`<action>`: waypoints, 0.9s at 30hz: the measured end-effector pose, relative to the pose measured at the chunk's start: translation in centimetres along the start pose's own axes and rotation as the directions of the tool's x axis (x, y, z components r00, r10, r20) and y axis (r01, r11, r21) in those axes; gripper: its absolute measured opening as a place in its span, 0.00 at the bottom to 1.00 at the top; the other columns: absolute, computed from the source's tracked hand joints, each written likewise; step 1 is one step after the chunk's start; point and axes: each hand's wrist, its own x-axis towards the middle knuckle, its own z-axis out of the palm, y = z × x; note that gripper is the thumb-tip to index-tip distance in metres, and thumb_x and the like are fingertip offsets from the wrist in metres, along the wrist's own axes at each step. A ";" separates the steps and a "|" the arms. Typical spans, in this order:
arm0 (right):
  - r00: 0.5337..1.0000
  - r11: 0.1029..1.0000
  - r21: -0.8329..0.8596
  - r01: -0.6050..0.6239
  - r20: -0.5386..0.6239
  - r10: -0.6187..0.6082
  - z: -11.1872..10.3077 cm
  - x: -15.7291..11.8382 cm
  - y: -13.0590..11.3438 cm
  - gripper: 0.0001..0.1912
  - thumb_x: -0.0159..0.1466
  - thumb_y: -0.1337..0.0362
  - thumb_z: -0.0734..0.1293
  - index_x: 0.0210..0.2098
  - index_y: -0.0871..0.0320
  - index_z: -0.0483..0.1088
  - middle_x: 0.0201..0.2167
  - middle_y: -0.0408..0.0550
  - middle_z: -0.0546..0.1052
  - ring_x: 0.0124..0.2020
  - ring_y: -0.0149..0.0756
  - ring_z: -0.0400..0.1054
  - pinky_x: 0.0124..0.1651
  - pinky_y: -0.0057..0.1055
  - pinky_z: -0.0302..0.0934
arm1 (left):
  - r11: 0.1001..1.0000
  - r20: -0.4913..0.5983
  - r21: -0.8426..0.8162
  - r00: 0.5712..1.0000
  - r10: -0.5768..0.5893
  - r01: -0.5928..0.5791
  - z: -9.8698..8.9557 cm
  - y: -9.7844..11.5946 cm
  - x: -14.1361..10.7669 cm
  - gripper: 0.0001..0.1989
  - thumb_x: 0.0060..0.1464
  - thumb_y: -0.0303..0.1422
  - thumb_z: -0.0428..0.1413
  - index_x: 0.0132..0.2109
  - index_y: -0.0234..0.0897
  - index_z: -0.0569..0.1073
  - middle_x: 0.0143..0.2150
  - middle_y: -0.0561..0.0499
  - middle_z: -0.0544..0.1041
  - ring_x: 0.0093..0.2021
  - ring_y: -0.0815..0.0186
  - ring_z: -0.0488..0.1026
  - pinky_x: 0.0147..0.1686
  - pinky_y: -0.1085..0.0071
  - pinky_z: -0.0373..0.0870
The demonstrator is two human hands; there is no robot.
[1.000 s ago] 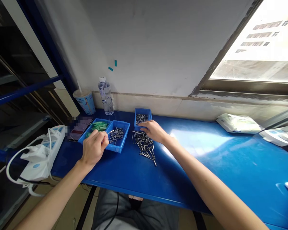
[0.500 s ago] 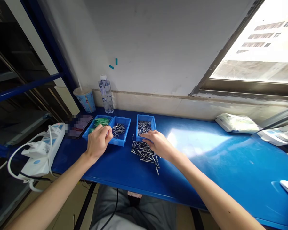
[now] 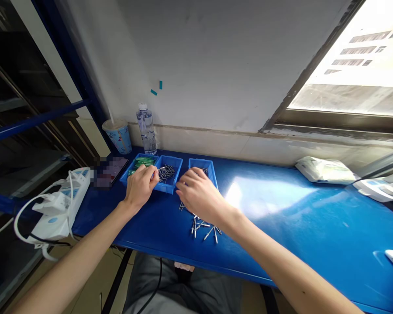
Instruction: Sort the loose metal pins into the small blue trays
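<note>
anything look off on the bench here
Yes: loose metal pins lie scattered directly on the blue bench, in front of the blue tray and below the right hand. They look odd because other pins sit inside a neighbouring tray.

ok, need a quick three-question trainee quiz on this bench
1. How many blue plastic trays stand on the blue bench?
2. True or false: the loose metal pins lie on the bench in front of the trays.
3. Which tray holds the green parts: left, middle or right?

Key: 1. Three. 2. True. 3. Left.
</note>
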 end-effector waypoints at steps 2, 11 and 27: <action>0.997 0.990 -0.123 0.071 0.030 -0.068 1.0 0.0 -1.6 0.16 0.74 0.65 0.63 0.45 0.60 0.84 0.42 0.56 0.85 0.55 0.52 0.74 0.77 0.55 0.51 | 1.000 0.001 0.000 1.000 0.001 -0.001 -0.1 -0.1 0.0 0.16 0.73 0.33 0.48 0.35 0.38 0.71 0.26 0.52 0.70 0.30 0.66 0.69 0.26 0.72 0.57; 0.993 0.977 -0.215 -0.016 0.112 0.041 3.5 -1.5 -4.1 0.32 0.77 0.56 0.56 0.54 0.81 0.79 0.51 0.73 0.83 0.68 0.61 0.69 0.81 0.57 0.46 | 1.000 0.009 -0.017 1.000 0.019 -0.019 0.0 0.1 0.0 0.14 0.74 0.32 0.49 0.37 0.38 0.72 0.28 0.52 0.74 0.32 0.64 0.70 0.26 0.72 0.54; 0.977 0.976 0.168 -0.141 -0.133 0.165 -0.7 -4.4 -2.2 0.19 0.78 0.66 0.58 0.37 0.59 0.78 0.34 0.48 0.83 0.38 0.39 0.78 0.56 0.43 0.69 | 0.993 0.071 -0.063 0.992 0.101 -0.097 1.7 1.7 0.9 0.13 0.74 0.31 0.50 0.38 0.38 0.73 0.27 0.54 0.74 0.33 0.65 0.69 0.28 0.72 0.56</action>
